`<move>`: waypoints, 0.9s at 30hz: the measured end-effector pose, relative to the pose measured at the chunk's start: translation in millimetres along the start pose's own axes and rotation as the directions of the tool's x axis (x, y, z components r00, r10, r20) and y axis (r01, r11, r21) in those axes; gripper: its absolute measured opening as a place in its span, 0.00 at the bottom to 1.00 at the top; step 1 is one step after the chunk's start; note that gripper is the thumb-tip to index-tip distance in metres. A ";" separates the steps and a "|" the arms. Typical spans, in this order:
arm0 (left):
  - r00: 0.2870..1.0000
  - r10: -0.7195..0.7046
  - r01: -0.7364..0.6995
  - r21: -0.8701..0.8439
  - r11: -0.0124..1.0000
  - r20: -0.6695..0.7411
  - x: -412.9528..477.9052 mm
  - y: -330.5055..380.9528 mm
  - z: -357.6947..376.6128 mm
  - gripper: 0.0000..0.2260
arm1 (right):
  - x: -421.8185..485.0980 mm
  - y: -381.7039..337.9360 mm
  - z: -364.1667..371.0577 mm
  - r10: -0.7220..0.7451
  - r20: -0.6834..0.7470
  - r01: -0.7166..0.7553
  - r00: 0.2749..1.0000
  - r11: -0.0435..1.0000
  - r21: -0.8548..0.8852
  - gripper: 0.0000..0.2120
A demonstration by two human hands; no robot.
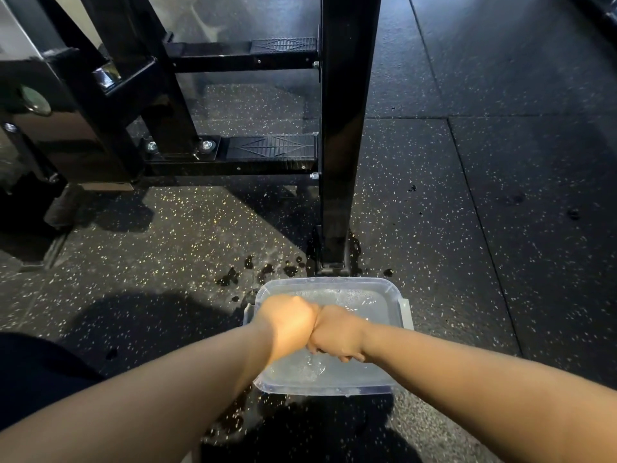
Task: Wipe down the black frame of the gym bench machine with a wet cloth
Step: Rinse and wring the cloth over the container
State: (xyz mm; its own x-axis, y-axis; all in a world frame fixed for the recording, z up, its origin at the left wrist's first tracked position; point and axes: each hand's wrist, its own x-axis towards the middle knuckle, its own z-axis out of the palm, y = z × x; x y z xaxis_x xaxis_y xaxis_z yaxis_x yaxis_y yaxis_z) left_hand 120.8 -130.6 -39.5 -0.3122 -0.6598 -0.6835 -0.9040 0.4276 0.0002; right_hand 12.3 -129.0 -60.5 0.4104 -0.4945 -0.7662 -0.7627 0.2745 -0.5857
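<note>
Your grip is tight in both fists: your left hand (289, 324) and right hand (337, 334) are pressed knuckle to knuckle over a clear plastic tub (384, 289) of water, fingers curled under. The cloth itself is hidden inside them, so you cannot tell its colour or how much is bunched there; water dripping below your right hand suggests you are wringing it. A wet cloth will feel soft, limp and heavy with water, and slippery when soaked, so hold it as a folded pad under your palm rather than by a corner. The tub sits on the speckled rubber floor (500, 195), just in front of the foot of a black upright post (347, 128) of the frame, with dark splashes (263, 270) around it. The frame is rigid steel with bolts (206, 144) and ridged step plates (277, 147) that may snag the cloth.
</note>
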 end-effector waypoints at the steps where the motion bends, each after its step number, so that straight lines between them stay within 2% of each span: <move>1: 1.000 0.014 -0.014 0.029 0.999 -0.013 -0.6 -0.6 -2.4 0.10 | -1.1 -0.1 -1.0 0.028 0.030 -0.028 0.999 0.999 0.017 0.11; 5: 0.995 0.058 -0.054 0.057 0.997 -0.080 -2.6 0.7 -6.5 0.09 | -4.2 3.6 -5.1 0.055 0.084 -0.073 0.995 0.972 0.223 0.15; 7: 0.993 0.047 -0.045 0.022 0.999 -0.104 -1.9 0.3 -7.2 0.10 | -5.7 5.1 -7.1 0.045 0.120 -0.077 0.992 0.958 0.278 0.14; 9: 0.997 0.002 -0.010 -0.107 0.994 -0.071 -2.6 -5.2 -8.1 0.14 | -7.6 6.0 -14.1 -0.016 0.163 -0.037 0.986 0.947 0.318 0.10; 10: 0.999 -0.027 0.019 -0.228 0.973 -0.033 -3.5 -10.4 -9.0 0.19 | -10.1 5.6 -19.9 -0.067 0.194 -0.010 0.979 0.929 0.370 0.09; 11: 0.999 -0.043 0.043 -0.385 0.922 0.009 -5.1 -18.0 -11.1 0.25 | -12.2 4.3 -27.6 -0.119 0.205 0.018 0.972 0.899 0.438 0.07; 13: 0.995 -0.023 0.085 -0.701 0.709 0.097 -11.5 -31.0 -18.8 0.28 | -15.2 3.5 -42.5 -0.181 0.164 0.072 0.970 0.853 0.518 0.04; 15: 0.995 0.004 0.088 -0.861 0.500 0.104 -16.7 -41.8 -30.5 0.20 | -17.2 1.8 -54.6 -0.221 0.109 0.132 0.969 0.839 0.528 0.05; 16: 0.995 -0.002 0.090 -0.888 0.452 0.100 -19.1 -46.2 -37.6 0.16 | -16.2 2.5 -59.0 -0.234 0.093 0.151 0.968 0.834 0.530 0.06; 17: 0.995 -0.021 0.095 -0.896 0.434 0.095 -21.9 -50.7 -45.2 0.13 | -16.5 1.3 -63.9 -0.249 0.087 0.170 0.965 0.841 0.513 0.08; 18: 0.994 -0.050 0.107 -0.879 0.465 0.095 -24.1 -56.1 -50.8 0.12 | -16.2 -0.7 -67.9 -0.256 0.086 0.190 0.963 0.869 0.457 0.11; 19: 0.994 -0.072 0.112 -0.830 0.547 0.087 -28.4 -61.1 -55.8 0.12 | -15.7 -1.9 -70.9 -0.252 0.092 0.208 0.963 0.919 0.334 0.14; 20: 0.992 -0.091 0.121 -0.765 0.633 0.082 -33.0 -64.7 -61.5 0.14 | -14.9 -2.8 -74.7 -0.233 0.101 0.220 0.967 0.967 0.124 0.17; 21: 0.993 -0.096 0.115 -0.711 0.694 0.068 -37.4 -67.5 -65.6 0.16 | -14.9 -4.9 -77.5 -0.205 0.116 0.219 0.972 0.967 -0.128 0.19; 22: 0.993 -0.096 0.111 -0.710 0.695 0.062 -41.5 -68.4 -69.5 0.15 | -14.3 -6.6 -79.4 -0.185 0.125 0.218 0.975 0.916 -0.337 0.22; 23: 0.994 -0.090 0.102 -0.739 0.665 0.057 -45.3 -67.5 -73.3 0.13 | -16.5 -8.5 -82.7 -0.168 0.137 0.212 0.976 0.868 -0.449 0.27; 24: 0.995 -0.094 0.094 -0.749 0.656 0.043 -49.0 -65.8 -76.7 0.12 | -15.9 -8.1 -85.7 -0.150 0.151 0.204 0.977 0.863 -0.461 0.32; 25: 0.993 -0.113 0.088 -0.719 0.689 0.013 -53.2 -63.3 -82.0 0.12 | -19.5 -10.7 -90.8 -0.168 0.170 0.225 0.971 0.883 -0.413 0.38; 27: 0.981 -0.182 0.084 -0.691 0.717 -0.070 -58.6 -61.1 -88.2 0.11 | -25.8 -20.3 -101.6 -0.273 0.176 0.316 0.946 0.902 -0.295 0.42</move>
State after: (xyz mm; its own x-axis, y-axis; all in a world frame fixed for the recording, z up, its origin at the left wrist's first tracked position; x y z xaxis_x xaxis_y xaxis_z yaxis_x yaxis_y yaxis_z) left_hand 168.5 -172.6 65.0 -0.1617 -0.7680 -0.6196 -0.8769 -0.1762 0.4472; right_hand -33.5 -205.7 -2.0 0.6846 -0.3972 -0.6112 -0.7058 -0.1518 -0.6920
